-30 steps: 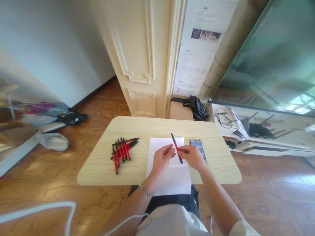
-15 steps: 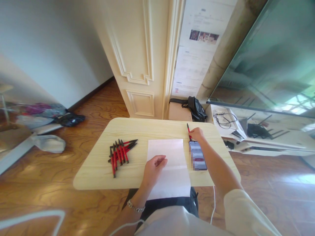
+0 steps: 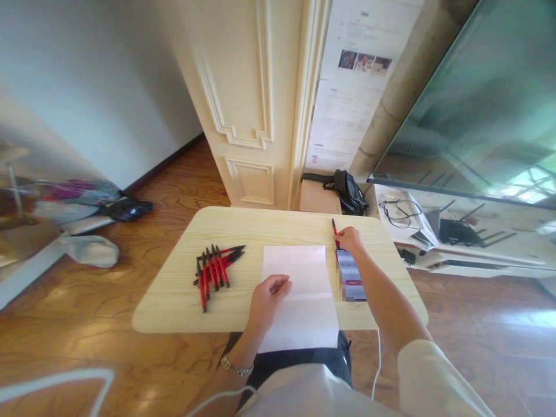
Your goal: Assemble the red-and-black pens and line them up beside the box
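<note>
My right hand (image 3: 351, 238) pinches a slim red-and-black pen (image 3: 334, 227), which points away from me at the far right of the table. Just below that hand lies a phone (image 3: 351, 275) with its screen lit and partly blurred out. My left hand (image 3: 270, 298) rests on the left edge of a white sheet of paper (image 3: 302, 307), fingers loosely curled and apart from the thumb, with nothing visible in them. To its left, several red-and-black pens (image 3: 215, 269) lie in an overlapping, crisscross pile.
The pale wooden table (image 3: 174, 301) has rounded corners. Behind it stand a cream door (image 3: 247, 116) and a black bag (image 3: 350, 191) on a box. A white cable (image 3: 377, 365) hangs by the table's front edge. At right are a router (image 3: 458, 231) and a large screen (image 3: 478, 104).
The view has shifted slightly. Both hands keep nearly the same places, the right one still on the pen. The picture on the phone's screen looks different.
</note>
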Demonstrator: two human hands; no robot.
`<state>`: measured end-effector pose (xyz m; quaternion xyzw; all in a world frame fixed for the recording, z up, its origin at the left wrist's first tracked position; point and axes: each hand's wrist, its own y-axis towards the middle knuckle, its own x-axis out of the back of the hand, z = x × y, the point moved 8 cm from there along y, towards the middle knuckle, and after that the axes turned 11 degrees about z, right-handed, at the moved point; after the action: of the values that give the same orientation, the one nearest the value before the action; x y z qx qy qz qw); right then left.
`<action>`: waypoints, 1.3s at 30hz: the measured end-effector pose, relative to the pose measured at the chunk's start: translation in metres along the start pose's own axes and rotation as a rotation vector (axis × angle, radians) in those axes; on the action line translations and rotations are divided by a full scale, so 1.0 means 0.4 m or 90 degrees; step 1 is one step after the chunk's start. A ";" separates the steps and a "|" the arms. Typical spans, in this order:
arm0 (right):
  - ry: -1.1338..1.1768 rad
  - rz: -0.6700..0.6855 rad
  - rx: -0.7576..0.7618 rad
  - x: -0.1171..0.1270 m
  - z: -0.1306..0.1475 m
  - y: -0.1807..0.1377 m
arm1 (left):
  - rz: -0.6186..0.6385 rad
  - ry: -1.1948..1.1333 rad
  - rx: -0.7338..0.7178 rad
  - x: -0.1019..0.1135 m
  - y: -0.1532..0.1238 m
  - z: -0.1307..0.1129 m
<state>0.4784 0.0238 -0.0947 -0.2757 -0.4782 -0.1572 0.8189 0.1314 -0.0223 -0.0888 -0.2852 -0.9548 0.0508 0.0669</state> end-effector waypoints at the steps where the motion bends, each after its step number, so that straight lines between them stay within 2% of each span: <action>1: 0.002 -0.002 0.002 0.003 0.002 -0.003 | -0.001 0.002 0.000 0.003 -0.002 -0.002; 7: 0.025 -0.053 0.034 0.041 0.040 -0.059 | -0.030 0.012 -0.007 0.039 -0.019 0.000; 9: 0.044 -0.071 0.077 0.038 0.087 -0.103 | -0.044 0.023 -0.005 0.057 -0.028 0.008; 11: 0.099 -0.072 0.181 0.017 0.166 -0.164 | -0.062 0.040 -0.002 0.078 -0.038 0.015; 14: 0.126 0.039 0.351 -0.068 0.323 -0.266 | -0.094 0.076 0.005 0.109 -0.056 0.021; 16: 0.094 0.108 0.421 -0.132 0.424 -0.323 | -0.120 0.096 0.013 0.130 -0.070 0.023; 20: 0.001 0.186 0.457 -0.254 0.585 -0.374 | -0.168 0.125 0.030 0.170 -0.102 0.028; 24: -0.040 0.251 0.463 -0.374 0.694 -0.392 | -0.185 0.151 0.038 0.199 -0.135 0.039; 27: -0.074 0.280 0.420 -0.446 0.730 -0.397 | -0.190 0.155 0.042 0.214 -0.155 0.049; 30: -0.088 0.284 0.380 -0.482 0.743 -0.395 | -0.197 0.154 0.046 0.224 -0.170 0.056; 39: -0.084 0.294 0.368 -0.483 0.751 -0.382 | -0.206 0.138 0.046 0.236 -0.172 0.064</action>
<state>0.0943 0.0814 -0.0996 -0.1433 -0.4799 0.1915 0.8441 0.0121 -0.0291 -0.0953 -0.1293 -0.9729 0.0429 0.1866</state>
